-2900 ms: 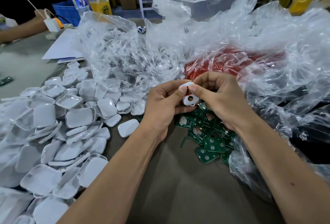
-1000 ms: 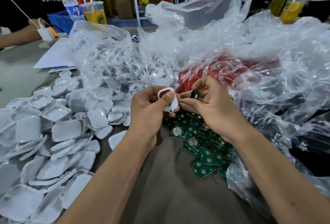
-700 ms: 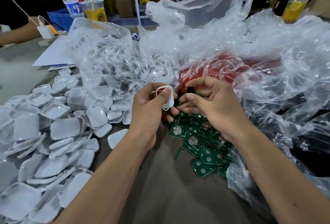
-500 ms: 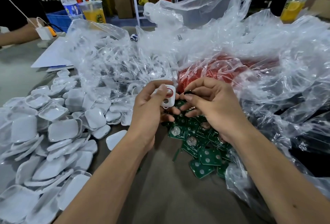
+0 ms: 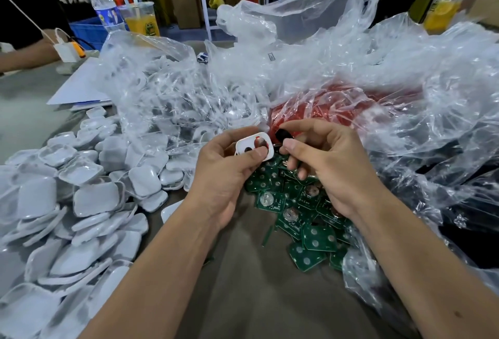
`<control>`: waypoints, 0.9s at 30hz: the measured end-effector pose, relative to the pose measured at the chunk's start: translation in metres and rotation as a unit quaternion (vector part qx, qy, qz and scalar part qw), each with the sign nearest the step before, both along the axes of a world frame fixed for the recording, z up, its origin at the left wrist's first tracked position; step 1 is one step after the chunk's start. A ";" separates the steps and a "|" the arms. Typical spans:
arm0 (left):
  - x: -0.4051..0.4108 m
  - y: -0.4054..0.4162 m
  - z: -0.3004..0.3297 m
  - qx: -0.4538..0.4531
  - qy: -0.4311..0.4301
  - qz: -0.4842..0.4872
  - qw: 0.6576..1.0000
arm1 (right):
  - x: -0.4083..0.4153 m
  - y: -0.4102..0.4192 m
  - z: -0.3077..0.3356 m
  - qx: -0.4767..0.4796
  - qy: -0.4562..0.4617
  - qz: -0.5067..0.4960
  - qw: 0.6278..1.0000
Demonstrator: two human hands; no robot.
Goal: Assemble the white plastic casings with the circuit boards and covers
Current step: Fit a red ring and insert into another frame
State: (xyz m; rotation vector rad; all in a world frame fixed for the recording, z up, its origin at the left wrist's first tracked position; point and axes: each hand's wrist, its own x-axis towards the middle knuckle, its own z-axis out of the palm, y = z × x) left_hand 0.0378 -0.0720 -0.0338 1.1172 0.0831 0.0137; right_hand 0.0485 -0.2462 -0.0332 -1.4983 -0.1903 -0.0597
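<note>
So the left hand (image 5: 224, 168) has its thumb and fingers clamped on a small white plastic casing with two round holes (image 5: 253, 147), held up over the pile of green square circuit boards (image 5: 299, 211) on the grey counter (image 5: 256, 298). Right hand (image 5: 324, 160) is just beside it, fingers curled and pinching a little black oval piece (image 5: 282, 134) near the casing's edge. A heap of white rounded-square plastic covers (image 5: 75, 198) sits off to the left, and crinkly clear plastic bags (image 5: 351, 74) are bunched up behind, one with red stuff inside.
</note>
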 end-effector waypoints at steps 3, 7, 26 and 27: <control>0.000 -0.002 -0.002 0.034 -0.011 0.014 0.999 | 0.001 0.000 -0.001 0.005 0.020 0.007 1.000; 0.001 -0.003 -0.004 0.080 -0.003 0.011 0.997 | -0.001 0.001 0.000 -0.006 0.015 0.028 0.999; 0.004 0.007 -0.001 -0.033 0.011 -0.004 0.999 | -0.003 0.004 0.000 -0.004 -0.027 0.013 1.000; 0.004 0.008 -0.001 -0.022 0.002 0.005 1.000 | -0.003 0.004 0.000 -0.004 -0.021 0.016 1.000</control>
